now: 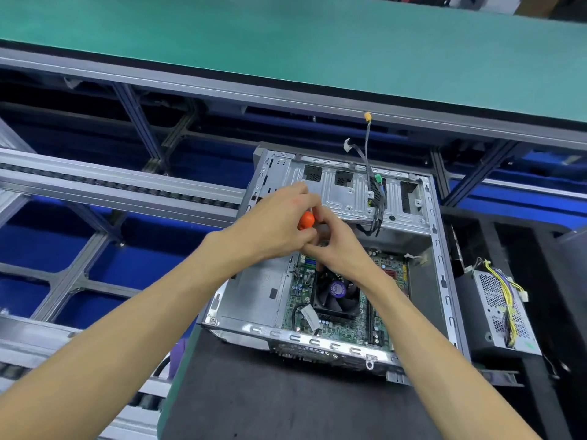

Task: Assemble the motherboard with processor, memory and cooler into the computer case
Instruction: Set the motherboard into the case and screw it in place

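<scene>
Factory line, dark-matted table [286,408] carrying open grey metal computer case [438,249]. Left hand [276,223] grips orange-handled screwdriver [306,220]; right hand [336,246] pinches near its shaft, likely steadying it. Below the grip, green motherboard [386,268] with black fan cooler [338,293] already sits inside, probably for screwing down.

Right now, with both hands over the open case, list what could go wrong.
1. The left hand grips an orange screwdriver above the motherboard; a slip could gouge it or hit the cooler fan.
2. The loose cables hanging from the drive cage could snag the right hand.
</scene>
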{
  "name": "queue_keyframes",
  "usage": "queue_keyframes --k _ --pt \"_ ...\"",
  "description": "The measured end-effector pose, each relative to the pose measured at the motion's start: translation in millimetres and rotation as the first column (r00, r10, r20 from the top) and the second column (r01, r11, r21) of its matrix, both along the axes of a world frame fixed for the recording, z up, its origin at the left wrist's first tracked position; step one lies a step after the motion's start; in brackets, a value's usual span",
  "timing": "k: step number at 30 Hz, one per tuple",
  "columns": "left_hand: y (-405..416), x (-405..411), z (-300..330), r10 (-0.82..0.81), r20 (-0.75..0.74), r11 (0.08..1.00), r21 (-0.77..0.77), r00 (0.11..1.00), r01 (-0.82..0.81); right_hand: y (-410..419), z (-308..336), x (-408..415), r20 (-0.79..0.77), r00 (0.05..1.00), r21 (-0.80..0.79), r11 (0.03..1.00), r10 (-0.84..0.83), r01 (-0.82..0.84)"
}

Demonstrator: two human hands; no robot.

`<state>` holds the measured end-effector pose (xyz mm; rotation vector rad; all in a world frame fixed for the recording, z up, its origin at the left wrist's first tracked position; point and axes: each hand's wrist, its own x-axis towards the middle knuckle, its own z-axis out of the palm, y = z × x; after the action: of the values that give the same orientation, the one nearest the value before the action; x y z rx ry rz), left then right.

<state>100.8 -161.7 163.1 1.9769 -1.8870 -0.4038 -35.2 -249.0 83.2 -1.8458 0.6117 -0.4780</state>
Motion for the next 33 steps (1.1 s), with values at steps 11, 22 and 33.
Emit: queue_keyframes --k 11,22,33 --pt "-1 6 -2 -0.101 -0.057 0.995 0.006 0.993 0.102 3 -2 4 -0.006 0.997 -0.034 0.996 -0.083 0.082" --pt "-6 14 -4 -0.109 -0.045 0.994 0.000 0.993 0.109 6 -2 5 -0.035 0.992 -0.059 0.991 -0.120 0.118" --pt "-7 5 2 0.031 -0.047 0.980 -0.194 0.998 -0.040 9 12 -7 0.041 0.974 -0.032 0.974 -0.224 0.225"
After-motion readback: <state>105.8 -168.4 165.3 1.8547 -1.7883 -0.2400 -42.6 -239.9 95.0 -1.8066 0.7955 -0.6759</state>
